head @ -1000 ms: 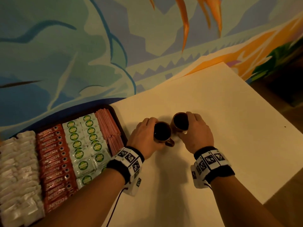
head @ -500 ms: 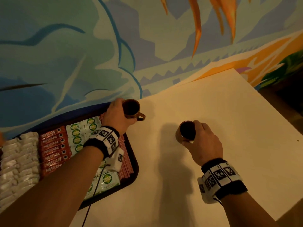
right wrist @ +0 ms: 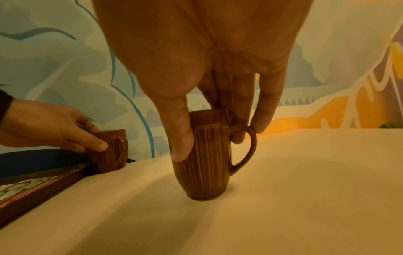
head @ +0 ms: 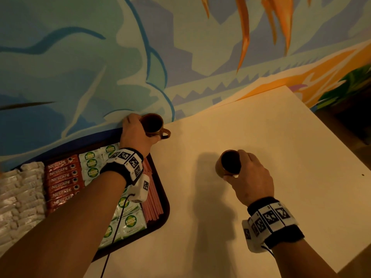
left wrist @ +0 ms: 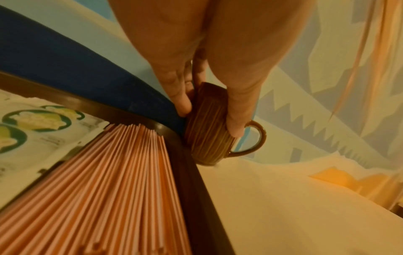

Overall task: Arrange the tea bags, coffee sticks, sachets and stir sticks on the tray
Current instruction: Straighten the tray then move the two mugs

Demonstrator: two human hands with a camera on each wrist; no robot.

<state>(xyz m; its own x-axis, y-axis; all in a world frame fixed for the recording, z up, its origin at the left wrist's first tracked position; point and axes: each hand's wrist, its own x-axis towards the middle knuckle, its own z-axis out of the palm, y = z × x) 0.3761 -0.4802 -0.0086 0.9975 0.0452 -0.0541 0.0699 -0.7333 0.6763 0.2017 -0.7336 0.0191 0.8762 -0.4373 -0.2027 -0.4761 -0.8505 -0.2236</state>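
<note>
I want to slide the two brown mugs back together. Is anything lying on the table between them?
No. In the head view only bare cream table and a shadow lie between the left-hand mug and the right-hand mug.

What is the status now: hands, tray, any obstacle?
Left hand grips far mug; right hand grips near mug. Tray filled in rows. Nothing blocking.

tray [head: 164, 199] left on table [head: 281, 137], 2 mugs [head: 152, 124] right
</note>
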